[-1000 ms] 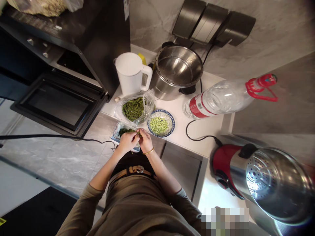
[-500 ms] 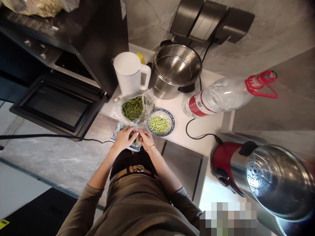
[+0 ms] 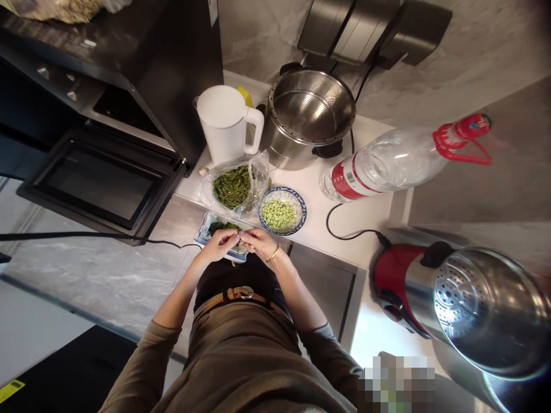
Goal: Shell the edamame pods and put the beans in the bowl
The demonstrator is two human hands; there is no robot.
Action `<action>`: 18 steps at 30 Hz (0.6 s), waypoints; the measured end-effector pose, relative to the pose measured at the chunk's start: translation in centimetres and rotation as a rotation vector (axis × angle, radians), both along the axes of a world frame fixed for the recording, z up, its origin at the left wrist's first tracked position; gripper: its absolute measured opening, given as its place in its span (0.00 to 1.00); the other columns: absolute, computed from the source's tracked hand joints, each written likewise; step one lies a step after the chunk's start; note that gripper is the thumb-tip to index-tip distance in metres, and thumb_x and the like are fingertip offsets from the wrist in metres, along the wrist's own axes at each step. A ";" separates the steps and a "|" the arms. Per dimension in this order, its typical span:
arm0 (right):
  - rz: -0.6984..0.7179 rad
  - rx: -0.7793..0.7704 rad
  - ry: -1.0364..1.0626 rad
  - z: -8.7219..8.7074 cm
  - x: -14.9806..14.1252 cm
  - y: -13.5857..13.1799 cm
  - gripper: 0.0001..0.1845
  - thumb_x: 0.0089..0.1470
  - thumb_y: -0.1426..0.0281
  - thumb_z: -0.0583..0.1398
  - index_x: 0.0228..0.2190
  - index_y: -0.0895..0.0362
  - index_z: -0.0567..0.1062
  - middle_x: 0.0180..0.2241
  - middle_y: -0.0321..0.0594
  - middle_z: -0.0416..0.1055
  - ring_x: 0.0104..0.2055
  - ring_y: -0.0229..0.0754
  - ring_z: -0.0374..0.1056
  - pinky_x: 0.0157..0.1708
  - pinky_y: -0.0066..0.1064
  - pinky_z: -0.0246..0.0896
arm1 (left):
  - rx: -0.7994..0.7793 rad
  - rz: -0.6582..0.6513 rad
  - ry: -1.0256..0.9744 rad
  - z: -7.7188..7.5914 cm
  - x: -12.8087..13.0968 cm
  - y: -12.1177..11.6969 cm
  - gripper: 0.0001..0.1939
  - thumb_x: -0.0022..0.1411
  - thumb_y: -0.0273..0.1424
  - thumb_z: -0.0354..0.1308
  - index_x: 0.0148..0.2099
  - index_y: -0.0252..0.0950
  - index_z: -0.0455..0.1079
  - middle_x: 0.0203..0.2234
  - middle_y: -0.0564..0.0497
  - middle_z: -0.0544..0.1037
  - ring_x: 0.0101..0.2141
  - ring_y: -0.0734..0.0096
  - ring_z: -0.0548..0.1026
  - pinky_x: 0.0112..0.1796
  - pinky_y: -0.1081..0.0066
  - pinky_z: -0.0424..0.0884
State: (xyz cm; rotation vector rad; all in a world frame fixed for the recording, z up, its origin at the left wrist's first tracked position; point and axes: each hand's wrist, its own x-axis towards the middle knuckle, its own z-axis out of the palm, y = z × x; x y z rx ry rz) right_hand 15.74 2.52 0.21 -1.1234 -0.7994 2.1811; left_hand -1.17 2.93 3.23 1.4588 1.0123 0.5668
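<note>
Pinched fingers (image 3: 235,237) above a lined tub (image 3: 239,258)

Left hand (image 3: 218,245) and right hand (image 3: 262,242) have their fingertips closed together; what they grip is too small to tell. Green scraps (image 3: 218,227) lie in the tub. Beyond, pods (image 3: 232,187) fill a clear bag (image 3: 206,194) near a plate (image 3: 303,215) of beans (image 3: 279,214).

L hand (image 3: 219,245) dropped a bit vs. the last pic, uncovering dark green bits (image 3: 219,226) in the tray (image 3: 201,234) that it'd mostly hidden. R hand (image 3: 257,241) swung more sideways, w/ its gold bracelet (image 3: 273,253) ending up farther R & higher vs. both pics. View tilted slightly; countertop (image 3: 321,229) items sat a bit higher in frame.
</note>
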 end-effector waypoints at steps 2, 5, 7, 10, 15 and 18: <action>0.037 -0.011 0.064 0.3 0.1 -0.1 0.25 0.39 0.51 0.67 0.21 0.61 0.72 0.15 0.29 0.59 0.16 0.26 0.46 0.16 0.24 0.34 | -0.136 0.023 -0.126 -0.3 0.2 -0.1 0.23 0.60 0.48 0.51 0.23 0.34 0.61 0.16 0.57 0.59 0.20 0.79 0.56 0.23 0.74 0.51; 0.033 -0.009 0.136 1.0 0.1 -0.2 0.25 0.39 0.51 0.67 0.20 0.62 0.71 0.16 0.29 0.59 0.16 0.26 0.46 0.16 0.24 0.34 | -0.297 0.116 -0.326 -0.8 0.6 -0.3 0.23 0.57 0.48 0.56 0.22 0.34 0.60 0.15 0.58 0.58 0.19 0.81 0.55 0.23 0.75 0.51; 0.012 -0.003 0.168 1.4 0.0 -0.3 0.23 0.40 0.53 0.67 0.22 0.62 0.72 0.17 0.30 0.60 0.17 0.26 0.47 0.17 0.24 0.35 | -0.387 0.221 -0.434 -1.1 1.0 -0.4 0.22 0.54 0.45 0.59 0.21 0.35 0.58 0.14 0.59 0.57 0.18 0.82 0.55 0.22 0.76 0.52; -0.063 0.000 0.188 1.6 -0.5 -0.4 0.21 0.42 0.54 0.67 0.23 0.61 0.73 0.19 0.32 0.64 0.18 0.27 0.49 0.17 0.24 0.37 | -0.433 0.397 -0.492 -1.4 1.4 -0.6 0.21 0.53 0.44 0.60 0.22 0.36 0.57 0.15 0.59 0.57 0.18 0.81 0.57 0.22 0.76 0.56; -0.147 -0.060 0.201 1.0 -1.2 -0.9 0.18 0.42 0.58 0.68 0.26 0.60 0.73 0.26 0.38 0.73 0.21 0.28 0.56 0.17 0.23 0.42 | -0.199 0.487 -0.276 -2.1 1.2 -0.8 0.22 0.56 0.48 0.57 0.23 0.36 0.58 0.16 0.59 0.59 0.20 0.80 0.60 0.24 0.75 0.58; -0.159 -0.092 0.199 0.7 -1.5 -1.1 0.17 0.39 0.61 0.69 0.27 0.59 0.74 0.26 0.39 0.75 0.22 0.30 0.59 0.18 0.23 0.45 | -0.082 0.504 -0.153 -2.4 0.9 -0.9 0.23 0.58 0.50 0.53 0.23 0.36 0.58 0.16 0.58 0.60 0.20 0.79 0.59 0.25 0.74 0.58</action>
